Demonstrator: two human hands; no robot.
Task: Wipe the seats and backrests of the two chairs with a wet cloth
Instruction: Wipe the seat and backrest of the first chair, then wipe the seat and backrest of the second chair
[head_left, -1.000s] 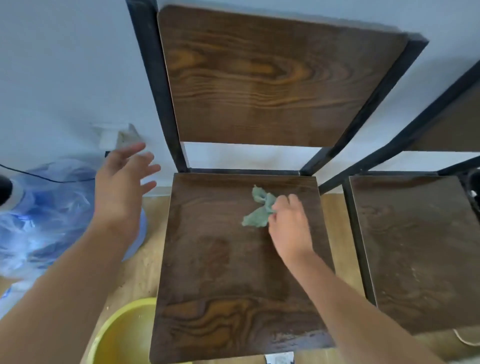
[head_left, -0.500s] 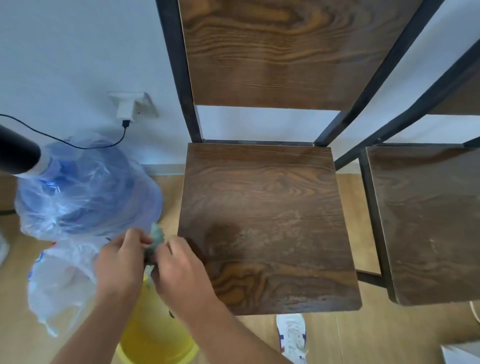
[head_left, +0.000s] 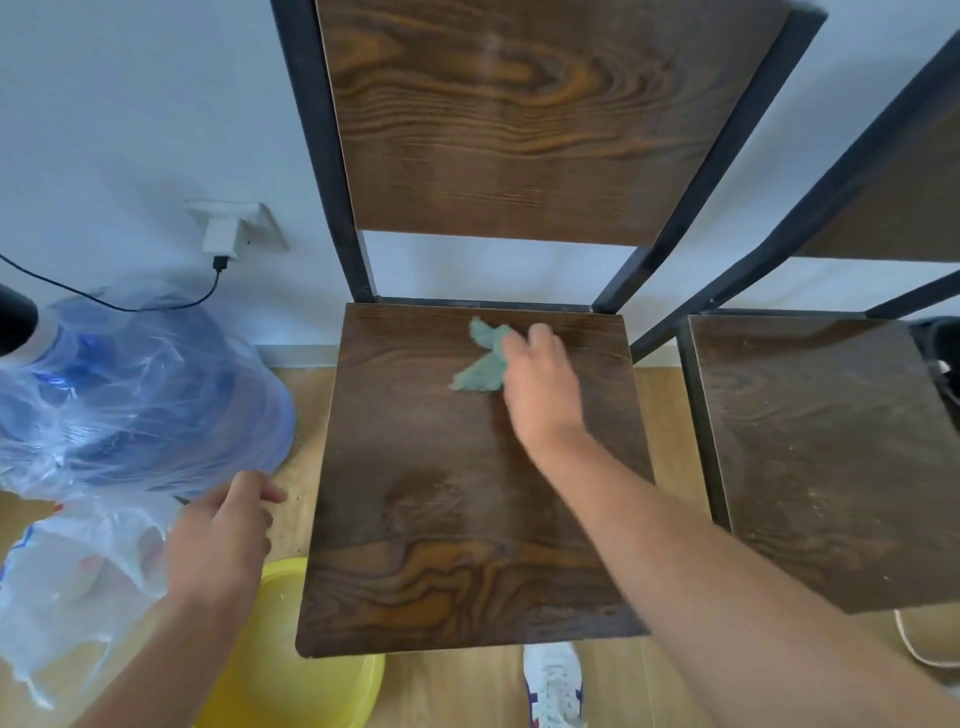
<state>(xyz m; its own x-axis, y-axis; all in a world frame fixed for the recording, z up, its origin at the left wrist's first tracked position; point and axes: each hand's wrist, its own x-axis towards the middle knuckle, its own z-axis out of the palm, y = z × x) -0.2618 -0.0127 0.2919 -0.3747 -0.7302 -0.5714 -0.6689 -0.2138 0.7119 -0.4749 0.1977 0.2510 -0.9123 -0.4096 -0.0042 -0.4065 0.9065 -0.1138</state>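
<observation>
1. Your right hand (head_left: 540, 387) is reaching across the near chair's seat (head_left: 467, 499) and pressing the green cloth (head_left: 484, 358) onto the wood, fingers closed over the cloth's right edge.
2. The cloth is lying crumpled at the back of that seat, close to the rear rail and a little right of centre, with most of it sticking out to the left of your fingers.
3. Your left hand (head_left: 221, 538) is hanging off the left side of the chair, above the floor, fingers loosely curled and gripping nothing that I can see; its fingertips are sitting near the clear plastic wrapping of the blue water bottle (head_left: 130, 395).
4. The yellow basin (head_left: 291, 680) is sitting on the floor just below that hand, partly tucked under the seat's front left corner.
5. The near chair's backrest (head_left: 524, 119) is standing upright against the white wall, with a gap between it and the seat.
6. The second chair (head_left: 831, 457) is standing just to the right, its seat close beside the first and showing pale dusty streaks.
7. A white charger (head_left: 222, 240) is plugged into the wall socket on the left, its black cable trailing off left.
8. Your white shoe (head_left: 553, 686) is showing on the floor below the seat's front edge.
</observation>
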